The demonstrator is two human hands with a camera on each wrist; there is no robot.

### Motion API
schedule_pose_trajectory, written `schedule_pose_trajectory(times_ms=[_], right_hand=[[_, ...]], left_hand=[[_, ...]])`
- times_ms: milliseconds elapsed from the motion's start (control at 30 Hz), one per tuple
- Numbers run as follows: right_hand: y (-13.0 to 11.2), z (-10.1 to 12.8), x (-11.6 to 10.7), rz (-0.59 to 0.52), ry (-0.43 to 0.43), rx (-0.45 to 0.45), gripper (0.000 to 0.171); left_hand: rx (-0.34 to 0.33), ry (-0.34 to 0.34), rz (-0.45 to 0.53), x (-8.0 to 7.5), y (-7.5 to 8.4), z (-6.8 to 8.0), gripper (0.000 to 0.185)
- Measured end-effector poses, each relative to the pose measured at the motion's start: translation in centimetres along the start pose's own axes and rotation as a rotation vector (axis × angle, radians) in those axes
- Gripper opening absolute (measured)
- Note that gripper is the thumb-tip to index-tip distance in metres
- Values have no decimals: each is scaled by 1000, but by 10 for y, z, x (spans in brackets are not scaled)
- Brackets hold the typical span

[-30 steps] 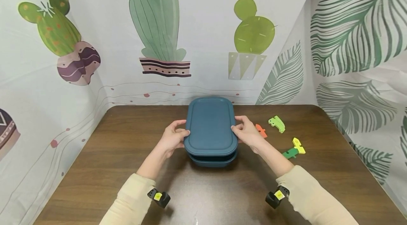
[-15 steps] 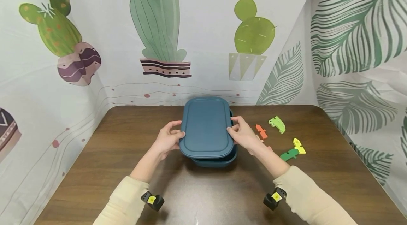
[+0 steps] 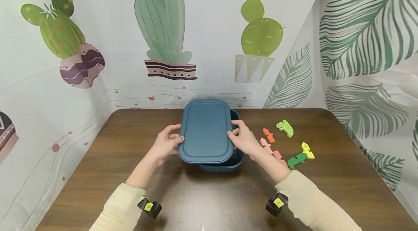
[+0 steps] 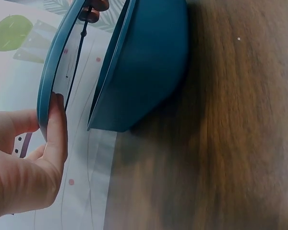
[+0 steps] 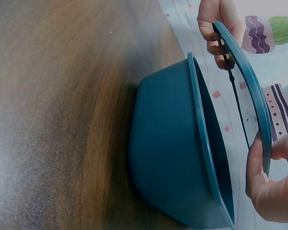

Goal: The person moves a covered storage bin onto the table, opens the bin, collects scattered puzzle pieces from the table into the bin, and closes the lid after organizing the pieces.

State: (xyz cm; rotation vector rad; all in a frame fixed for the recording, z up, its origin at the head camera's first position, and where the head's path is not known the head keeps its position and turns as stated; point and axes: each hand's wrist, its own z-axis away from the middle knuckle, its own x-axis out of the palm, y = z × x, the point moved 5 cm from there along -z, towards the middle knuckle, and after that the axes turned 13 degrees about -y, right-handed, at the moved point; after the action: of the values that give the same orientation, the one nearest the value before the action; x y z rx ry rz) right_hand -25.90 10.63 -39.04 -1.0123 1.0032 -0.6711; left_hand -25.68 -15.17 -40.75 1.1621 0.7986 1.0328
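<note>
A blue rectangular lid [image 3: 206,131] is held between both hands above a matching blue box [image 3: 221,168]. My left hand [image 3: 166,143] pinches the lid's left edge, thumb on top and fingers beneath. On the opposite edge my right hand [image 3: 244,138] grips it the same way. The lid is shifted left of the box, so the box's right and front rim show. In the left wrist view a gap separates the lid [image 4: 47,81] from the box [image 4: 149,62]. The right wrist view shows the box [image 5: 168,143] standing on the table; its contents are hidden.
Right of the box lie small flat pieces on the brown table [image 3: 130,144]: an orange one [image 3: 269,135], a light green one [image 3: 285,128], a yellow one [image 3: 307,150], a dark green one [image 3: 296,160] and pink ones [image 3: 266,145]. A patterned cloth [image 3: 215,42] hangs behind.
Both hands have carried the lid to the left, away from over the box, uncovering more of its right side. The pink pieces have come into view beside the right forearm.
</note>
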Motion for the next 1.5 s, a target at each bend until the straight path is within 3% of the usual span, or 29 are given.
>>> schedule_pose_trajectory(times_ms=[1500], right_hand=[[-25,-13,45,64,14,-73,46]], left_hand=[[23,12,-131,-45,2,38,57]])
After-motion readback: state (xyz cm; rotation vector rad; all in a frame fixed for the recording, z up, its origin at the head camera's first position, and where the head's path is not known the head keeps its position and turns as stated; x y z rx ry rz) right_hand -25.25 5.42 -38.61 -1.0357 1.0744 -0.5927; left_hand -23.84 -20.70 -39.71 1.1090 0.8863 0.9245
